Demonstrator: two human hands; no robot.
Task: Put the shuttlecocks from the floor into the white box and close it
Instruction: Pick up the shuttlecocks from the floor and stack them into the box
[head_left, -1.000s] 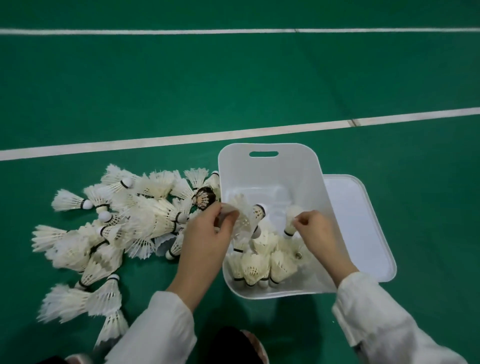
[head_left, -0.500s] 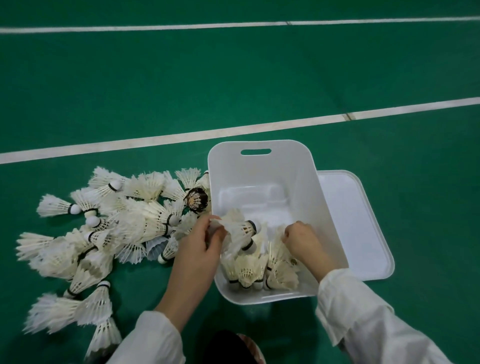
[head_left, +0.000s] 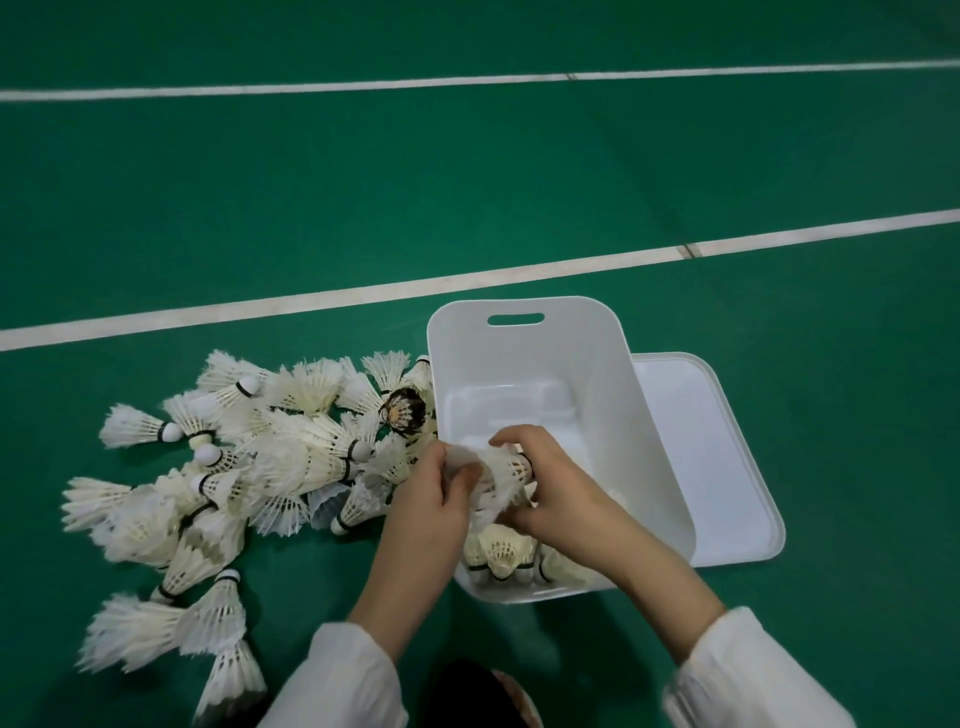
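A white box (head_left: 524, 364) with a handle slot stands open on the green floor. Several white shuttlecocks (head_left: 501, 558) stand packed in its near end. Over the box's left rim, my left hand (head_left: 434, 499) and my right hand (head_left: 558, 491) both grip a small stack of shuttlecocks (head_left: 501, 470). The left hand pinches the feather end and the right hand wraps the cork end. A large pile of shuttlecocks (head_left: 291, 457) lies on the floor left of the box, one dark one (head_left: 402, 410) among them.
The box's white lid (head_left: 701, 457) lies flat on the floor against the box's right side. White court lines (head_left: 311, 301) run across the green floor behind the box. My knee shows at the bottom edge.
My right hand rose from the packed shuttlecocks in the box and moved left to grasp the stack that my left hand holds. The view shifted slightly.
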